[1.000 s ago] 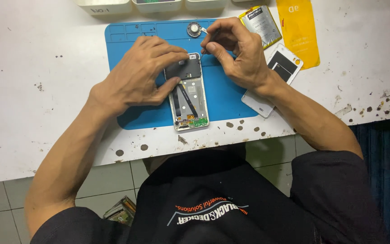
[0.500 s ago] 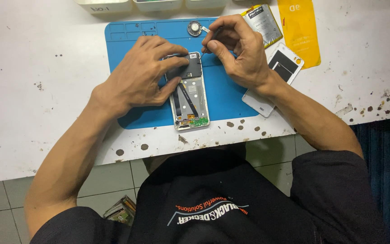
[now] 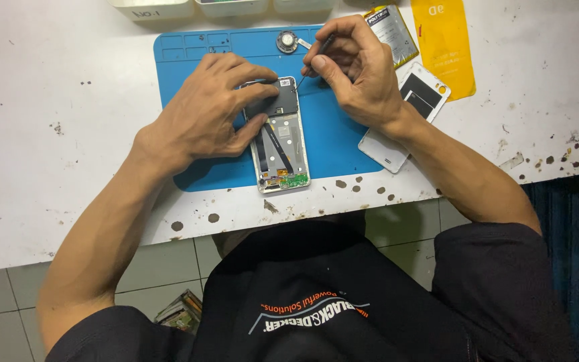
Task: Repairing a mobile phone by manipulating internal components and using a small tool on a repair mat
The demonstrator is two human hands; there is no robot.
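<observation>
We see an opened smartphone lying on a blue work mat near the front edge of the white counter, its long axis running from the front edge toward the back. Our left hand lies across the phone's far half, fingers spread flat on the dark cover plate with the thumb pressed against the left side of the frame; that grip is a press, not a pinch. Our right hand sits just beyond and to the right of the phone's far right corner, its grip closed tight on a thin dark screwdriver whose tip slants down and left to that corner. The right hand is therefore the nearer one to the working point, and the phone lies toward the front and left from it. A small round part rests on the mat near its back edge. A white back cover lies partly off the mat's right edge, with a yellow sleeve beyond it.
</observation>
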